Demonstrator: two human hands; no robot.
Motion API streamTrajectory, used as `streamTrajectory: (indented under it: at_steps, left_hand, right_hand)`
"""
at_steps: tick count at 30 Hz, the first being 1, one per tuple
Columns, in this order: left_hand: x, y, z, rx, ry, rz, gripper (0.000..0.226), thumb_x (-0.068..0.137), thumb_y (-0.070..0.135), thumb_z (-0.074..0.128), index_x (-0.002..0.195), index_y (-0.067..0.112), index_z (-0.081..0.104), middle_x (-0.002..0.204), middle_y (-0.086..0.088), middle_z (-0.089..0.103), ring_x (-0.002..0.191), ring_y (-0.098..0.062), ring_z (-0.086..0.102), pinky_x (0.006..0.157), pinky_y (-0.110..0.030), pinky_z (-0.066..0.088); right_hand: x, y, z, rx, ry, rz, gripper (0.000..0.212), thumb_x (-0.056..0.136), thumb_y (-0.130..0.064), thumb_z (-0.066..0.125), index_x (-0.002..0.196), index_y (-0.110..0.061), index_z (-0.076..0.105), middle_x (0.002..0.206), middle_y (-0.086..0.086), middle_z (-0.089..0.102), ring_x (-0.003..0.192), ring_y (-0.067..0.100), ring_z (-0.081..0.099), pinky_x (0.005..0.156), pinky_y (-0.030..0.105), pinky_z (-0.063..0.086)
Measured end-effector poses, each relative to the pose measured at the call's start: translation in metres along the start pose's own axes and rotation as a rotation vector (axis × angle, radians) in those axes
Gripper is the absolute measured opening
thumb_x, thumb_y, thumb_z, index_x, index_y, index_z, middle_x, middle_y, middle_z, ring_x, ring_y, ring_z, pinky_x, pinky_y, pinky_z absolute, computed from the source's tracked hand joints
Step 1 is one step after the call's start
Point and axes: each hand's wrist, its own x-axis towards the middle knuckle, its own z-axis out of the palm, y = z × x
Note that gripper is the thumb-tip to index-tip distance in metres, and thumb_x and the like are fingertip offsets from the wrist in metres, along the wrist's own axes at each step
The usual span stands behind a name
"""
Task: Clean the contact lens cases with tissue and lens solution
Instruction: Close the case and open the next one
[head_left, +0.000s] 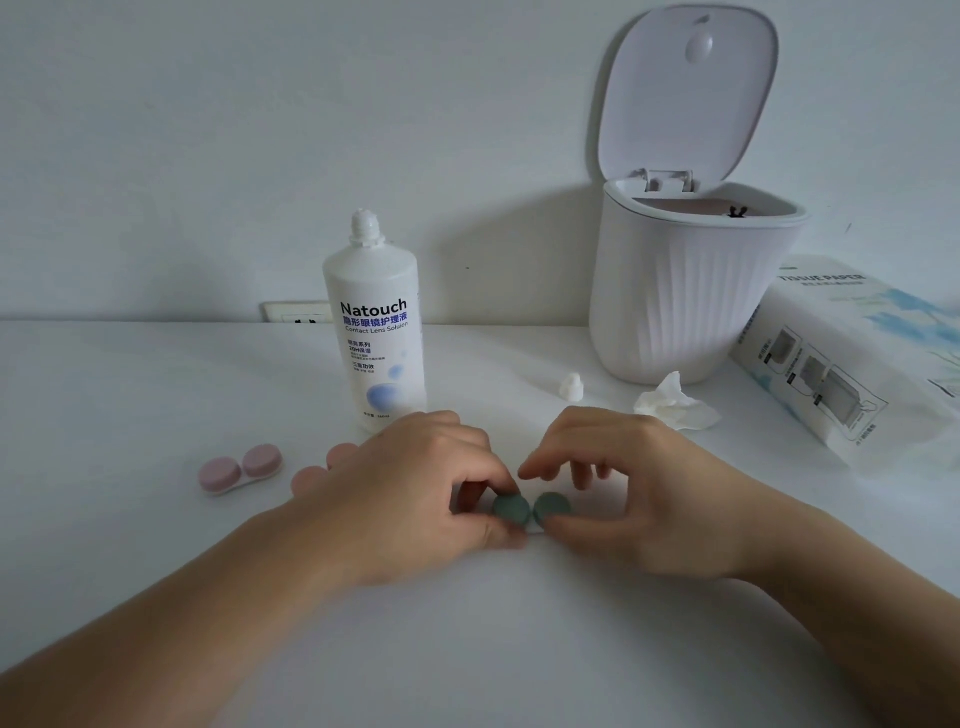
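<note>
Green lens case (531, 509) sits pinched between left hand (415, 499) and right hand (639, 493).

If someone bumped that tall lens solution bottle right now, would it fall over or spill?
Probably tips fairly easily: the solution bottle stands upright, tall over a narrow base. It could well spill, since its neck is open and what looks like its small white cap lies apart on the table. How full, and so how heavy, it is cannot be told through the opaque white plastic.
</note>
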Motion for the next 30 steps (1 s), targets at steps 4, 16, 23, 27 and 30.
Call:
streamTrajectory:
  at_steps: [4,16,23,27,30]
  left_hand:
    - [-0.0001,0.001,-0.0012,-0.005,-0.003,0.001,0.042,0.077,0.07,0.061,0.089,0.031,0.071,0.081,0.012,0.058,0.093,-0.007,0.05,0.074,-0.011,0.038]
    - [-0.0014,0.0036,-0.0027,0.001,-0.001,-0.012,0.039,0.077,0.069,0.063,0.088,0.032,0.071,0.081,0.013,0.058,0.092,-0.004,0.05,0.072,-0.01,0.038]
    - [-0.0022,0.0055,-0.0026,0.007,0.012,-0.016,0.035,0.078,0.065,0.069,0.086,0.031,0.072,0.077,0.012,0.059,0.093,-0.007,0.05,0.078,-0.006,0.035]
    - [-0.0024,0.0057,-0.0038,-0.002,0.008,-0.022,0.035,0.077,0.064,0.069,0.087,0.031,0.072,0.077,0.011,0.059,0.094,-0.007,0.049,0.08,-0.006,0.035]
    - [-0.0024,0.0059,-0.004,-0.009,0.008,-0.015,0.035,0.077,0.064,0.069,0.089,0.032,0.073,0.076,0.012,0.058,0.093,-0.008,0.05,0.077,-0.006,0.036]
  right_hand:
    - [0.0021,-0.0003,0.0018,-0.043,0.036,0.019,0.011,0.081,-0.028,0.08,0.09,-0.027,0.075,0.078,-0.014,0.059,0.072,0.014,0.057,0.065,0.022,0.046]
    - [0.0009,-0.0022,-0.0004,-0.049,0.026,0.019,0.01,0.08,-0.024,0.079,0.089,-0.026,0.074,0.077,-0.011,0.065,0.074,0.013,0.061,0.068,0.025,0.049]
    - [0.0011,-0.0029,0.0002,-0.058,0.044,0.011,0.018,0.081,-0.036,0.079,0.095,-0.025,0.074,0.083,-0.013,0.062,0.08,0.012,0.06,0.071,0.027,0.05]
    - [0.0019,-0.0036,-0.0004,-0.065,-0.003,-0.025,0.023,0.078,-0.016,0.076,0.1,-0.024,0.075,0.086,-0.013,0.064,0.081,0.009,0.061,0.075,0.021,0.048]
    - [0.0008,-0.0034,-0.0018,-0.035,-0.021,-0.018,0.032,0.079,-0.023,0.078,0.11,-0.026,0.073,0.095,-0.014,0.064,0.087,0.01,0.062,0.078,0.025,0.051]
